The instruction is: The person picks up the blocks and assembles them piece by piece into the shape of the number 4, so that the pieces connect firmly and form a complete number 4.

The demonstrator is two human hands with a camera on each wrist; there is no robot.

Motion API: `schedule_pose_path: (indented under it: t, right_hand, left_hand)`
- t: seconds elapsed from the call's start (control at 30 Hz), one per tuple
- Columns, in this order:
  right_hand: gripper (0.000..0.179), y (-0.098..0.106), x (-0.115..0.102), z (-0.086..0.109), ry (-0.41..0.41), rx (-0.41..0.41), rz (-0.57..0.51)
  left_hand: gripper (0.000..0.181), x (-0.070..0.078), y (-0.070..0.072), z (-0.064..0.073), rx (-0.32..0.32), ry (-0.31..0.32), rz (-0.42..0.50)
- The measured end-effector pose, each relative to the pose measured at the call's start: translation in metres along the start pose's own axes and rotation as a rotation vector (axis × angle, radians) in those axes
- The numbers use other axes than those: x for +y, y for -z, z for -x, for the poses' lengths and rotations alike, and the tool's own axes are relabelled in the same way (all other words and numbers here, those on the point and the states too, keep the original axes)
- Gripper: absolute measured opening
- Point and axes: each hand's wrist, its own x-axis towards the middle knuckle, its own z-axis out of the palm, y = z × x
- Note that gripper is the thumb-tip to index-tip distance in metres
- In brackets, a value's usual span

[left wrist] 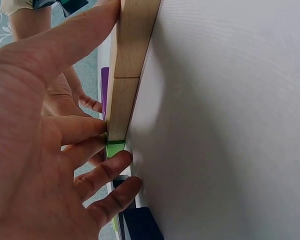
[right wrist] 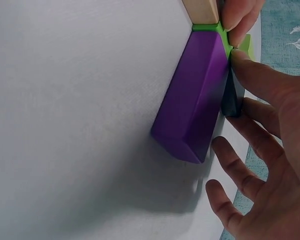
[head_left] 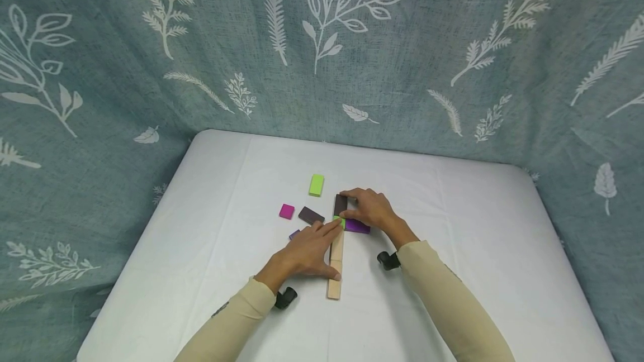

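Two light wooden blocks lie end to end in a line on the white table. A small green block sits at their far end. From its right side extends a purple block, and a dark block continues the line beyond it. My left hand lies over the row, its thumb on the nearer wooden block and extended fingertips at the green block. My right hand pinches the dark block between thumb and fingers at its ends. The left hand partly hides the green block in the head view.
Left of the row lie a second dark block, a magenta square block and a small purple block, partly hidden by the left hand. A lime green block lies farther back. A patterned curtain hangs behind the table.
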Motion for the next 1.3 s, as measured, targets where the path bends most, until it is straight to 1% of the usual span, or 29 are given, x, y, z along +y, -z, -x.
schedule_pose_path:
  t: [0.2,0.43,0.5,0.67,0.83,0.93,1.13,1.3]
  right_hand:
    - [0.062,-0.001,0.003,0.001,0.01,0.002,-0.022]
    - [0.066,-0.003,0.01,0.006,-0.014,-0.001,-0.111]
    - [0.066,-0.004,0.012,0.009,-0.02,0.003,-0.123]
    - [0.071,-0.006,0.013,0.019,0.005,0.051,-0.106]
    - [0.086,-0.007,0.009,0.034,0.065,0.109,-0.076]
    - [0.1,-0.009,0.005,0.044,0.101,0.118,-0.08]
    - [0.129,-0.017,-0.004,0.059,0.159,0.044,-0.047]
    - [0.136,-0.026,-0.009,0.064,0.195,0.029,0.006]
  left_hand:
    - [0.111,0.0,0.0,0.0,-0.002,-0.001,-0.007]
    - [0.111,0.0,-0.001,0.0,-0.004,-0.002,-0.001]
    - [0.11,0.0,-0.001,0.0,-0.005,-0.002,0.001]
    - [0.11,0.0,-0.001,0.0,-0.004,-0.006,0.0]
    - [0.11,-0.001,0.001,-0.001,-0.009,0.001,0.001]
    - [0.109,-0.001,0.002,-0.002,-0.009,0.002,0.006]
    - [0.111,-0.002,0.001,-0.002,-0.012,0.004,0.011]
    - [0.112,-0.001,0.0,-0.001,-0.013,0.001,0.029]
